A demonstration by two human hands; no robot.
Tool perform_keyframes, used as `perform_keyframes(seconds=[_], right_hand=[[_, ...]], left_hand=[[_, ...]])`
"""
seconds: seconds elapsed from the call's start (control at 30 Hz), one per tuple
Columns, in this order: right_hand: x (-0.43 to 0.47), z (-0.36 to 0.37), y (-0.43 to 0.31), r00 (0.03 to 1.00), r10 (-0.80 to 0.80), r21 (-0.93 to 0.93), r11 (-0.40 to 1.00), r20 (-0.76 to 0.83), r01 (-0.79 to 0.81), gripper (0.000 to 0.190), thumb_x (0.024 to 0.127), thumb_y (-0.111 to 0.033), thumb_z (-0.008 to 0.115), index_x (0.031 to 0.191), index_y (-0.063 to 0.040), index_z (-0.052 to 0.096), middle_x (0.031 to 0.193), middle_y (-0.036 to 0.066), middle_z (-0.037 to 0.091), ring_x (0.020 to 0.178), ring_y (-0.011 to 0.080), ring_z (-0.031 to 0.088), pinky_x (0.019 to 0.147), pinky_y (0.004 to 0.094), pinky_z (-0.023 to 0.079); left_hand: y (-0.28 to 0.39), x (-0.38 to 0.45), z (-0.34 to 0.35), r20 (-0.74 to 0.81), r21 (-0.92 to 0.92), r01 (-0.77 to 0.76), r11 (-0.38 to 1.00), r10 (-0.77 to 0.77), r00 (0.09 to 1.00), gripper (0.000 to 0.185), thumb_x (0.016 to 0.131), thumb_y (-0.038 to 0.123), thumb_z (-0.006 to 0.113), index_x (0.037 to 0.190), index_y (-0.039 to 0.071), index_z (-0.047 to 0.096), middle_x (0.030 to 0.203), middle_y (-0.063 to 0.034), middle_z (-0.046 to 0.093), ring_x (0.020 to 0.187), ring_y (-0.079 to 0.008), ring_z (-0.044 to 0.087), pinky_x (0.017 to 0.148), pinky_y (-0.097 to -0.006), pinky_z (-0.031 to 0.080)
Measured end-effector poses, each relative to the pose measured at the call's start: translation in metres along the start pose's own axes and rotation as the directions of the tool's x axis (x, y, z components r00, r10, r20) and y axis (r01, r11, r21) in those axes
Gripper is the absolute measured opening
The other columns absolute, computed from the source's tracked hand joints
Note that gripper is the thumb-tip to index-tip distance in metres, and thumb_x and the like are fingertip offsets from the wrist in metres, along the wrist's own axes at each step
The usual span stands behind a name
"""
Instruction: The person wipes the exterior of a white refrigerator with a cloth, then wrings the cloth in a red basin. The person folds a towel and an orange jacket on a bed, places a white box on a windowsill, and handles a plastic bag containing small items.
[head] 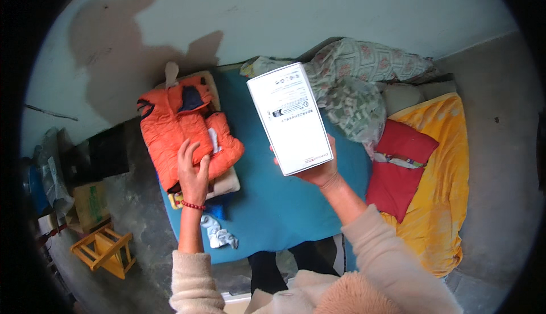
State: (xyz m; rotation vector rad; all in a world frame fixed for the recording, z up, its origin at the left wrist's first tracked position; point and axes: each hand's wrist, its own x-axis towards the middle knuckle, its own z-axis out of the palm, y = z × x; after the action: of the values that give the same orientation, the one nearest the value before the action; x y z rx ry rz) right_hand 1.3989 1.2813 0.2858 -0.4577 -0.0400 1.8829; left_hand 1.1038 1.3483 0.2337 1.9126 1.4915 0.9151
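A white cardboard box (294,130) with small printed writing is gripped in my right hand (320,169), raised above a bed with a teal sheet (273,220). The box tilts slightly, and most of my fingers are hidden beneath it. My left hand (194,173), with a red bead bracelet at the wrist, holds nothing; its fingers are apart and curved over an orange puffy jacket (164,135). Whether the fingertips touch the jacket I cannot tell. The jacket lies in a heap on other folded cloth at the bed's left side.
Red cloth (394,186) lies on a yellow blanket (448,177) at the right. A patterned quilt (371,62) in clear plastic rests along the wall. Pale socks (219,235) lie near the bed's front edge. On the floor at left stand a wooden stool (104,250) and a cardboard box (91,203).
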Motion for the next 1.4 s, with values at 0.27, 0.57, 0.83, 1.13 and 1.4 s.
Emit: perform_keyframes(seconds=[0.27,0.57,0.83,1.13,1.4], right_hand=[[-0.002,-0.042,0.001,0.896,0.404,-0.424,0.79,-0.183,-0.443,0.072,0.09,-0.059,0.038,0.134,-0.002,0.045,0.129,0.012,0.054,0.113,0.0242,0.055,0.098,0.037,0.041],[0.022,-0.025,-0.027,0.884,0.284,-0.476,0.759,-0.372,-0.444,0.09,0.08,-0.081,0.029,0.129,-0.009,0.05,0.104,0.011,0.062,0.091,0.0207,0.058,0.072,0.0327,0.041],[0.034,-0.006,-0.016,0.944,0.11,-0.72,0.621,-0.31,-0.308,0.053,0.095,-0.049,0.041,0.126,-0.009,0.053,0.093,-0.002,0.062,0.074,0.0069,0.052,0.058,0.0213,0.036],[0.05,0.019,-0.009,0.972,-0.002,-0.879,0.428,-0.237,-0.213,0.045,0.093,-0.034,0.047,0.127,-0.005,0.055,0.087,-0.005,0.059,0.068,0.0039,0.041,0.056,0.0201,0.03],[0.056,0.014,-0.012,0.973,0.006,-0.874,0.437,-0.232,-0.212,0.044,0.092,-0.033,0.048,0.125,-0.005,0.057,0.086,-0.005,0.059,0.067,0.0034,0.04,0.053,0.0205,0.028]], left_hand=[[0.03,-0.009,-0.001,0.449,-0.672,0.459,0.581,-0.174,0.877,0.053,0.098,0.033,0.04,0.141,0.002,0.033,0.135,-0.0121,0.046,0.116,-0.0199,0.05,0.096,-0.0331,0.041],[0.051,-0.06,0.011,0.326,-0.849,0.502,0.165,-0.584,0.743,0.039,0.093,0.009,0.052,0.131,-0.001,0.046,0.116,-0.0093,0.059,0.101,-0.0137,0.059,0.082,-0.0262,0.05],[0.053,-0.09,0.014,0.43,-0.819,0.573,0.023,-0.636,0.641,0.043,0.093,0.012,0.054,0.132,0.001,0.041,0.117,-0.0079,0.058,0.103,-0.0156,0.058,0.085,-0.0311,0.048],[0.065,-0.122,0.019,0.58,-0.777,0.611,-0.151,-0.546,0.604,0.047,0.09,0.011,0.058,0.131,0.009,0.034,0.116,-0.0088,0.061,0.107,-0.0176,0.057,0.088,-0.0369,0.046],[0.065,-0.119,0.023,0.587,-0.766,0.633,-0.109,-0.521,0.62,0.048,0.09,0.015,0.06,0.132,0.012,0.036,0.12,-0.0065,0.057,0.107,-0.0176,0.056,0.088,-0.0397,0.046]])
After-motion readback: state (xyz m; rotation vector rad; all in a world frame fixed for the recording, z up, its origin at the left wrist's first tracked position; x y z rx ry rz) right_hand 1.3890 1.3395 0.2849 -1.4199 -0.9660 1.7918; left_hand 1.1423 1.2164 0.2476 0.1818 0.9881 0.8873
